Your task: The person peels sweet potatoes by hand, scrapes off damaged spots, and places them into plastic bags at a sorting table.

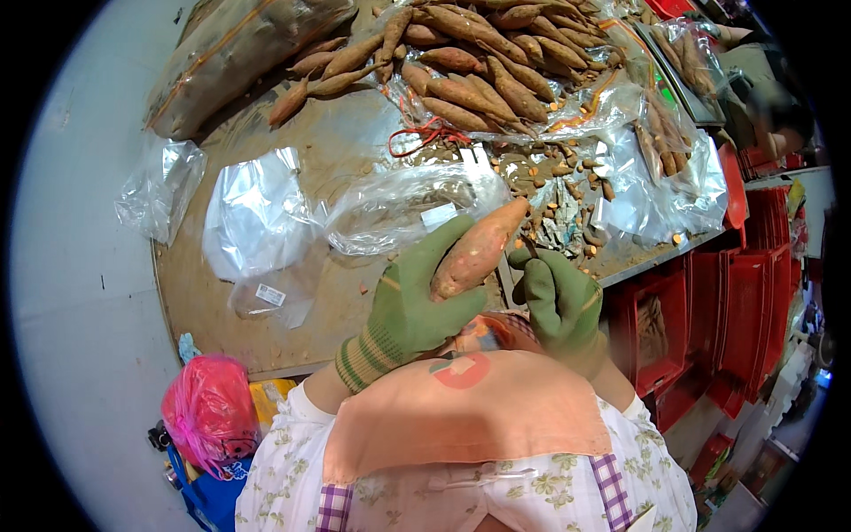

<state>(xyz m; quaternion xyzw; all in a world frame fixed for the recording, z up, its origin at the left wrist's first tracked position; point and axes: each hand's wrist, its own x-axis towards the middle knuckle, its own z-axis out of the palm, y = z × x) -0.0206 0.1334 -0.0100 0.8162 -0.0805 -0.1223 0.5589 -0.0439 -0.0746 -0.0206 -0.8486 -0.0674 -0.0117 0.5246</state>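
My left hand [412,297], in a green knit glove, is wrapped round a sweet potato [479,251] with reddish-tan skin, its tapered end tilted up to the right. Close to that end is my right hand [558,297], also gloved in green, with its fingers curled closed. A thin dark tool [529,244] pokes out by its fingertips; most of it is hidden and its kind is unclear. Just beyond the hands lies a clear plastic bag [381,213] with a white label. Small cut sweet potato ends [567,168] are scattered at the right of the table.
A large heap of sweet potatoes [483,66] covers the far side, beside a big full sack [239,62]. Empty clear bags [253,217] lie at left, and a filled bag [660,133] at right. Red crates [745,284] stand right of the table; a pink bag [210,408] sits lower left.
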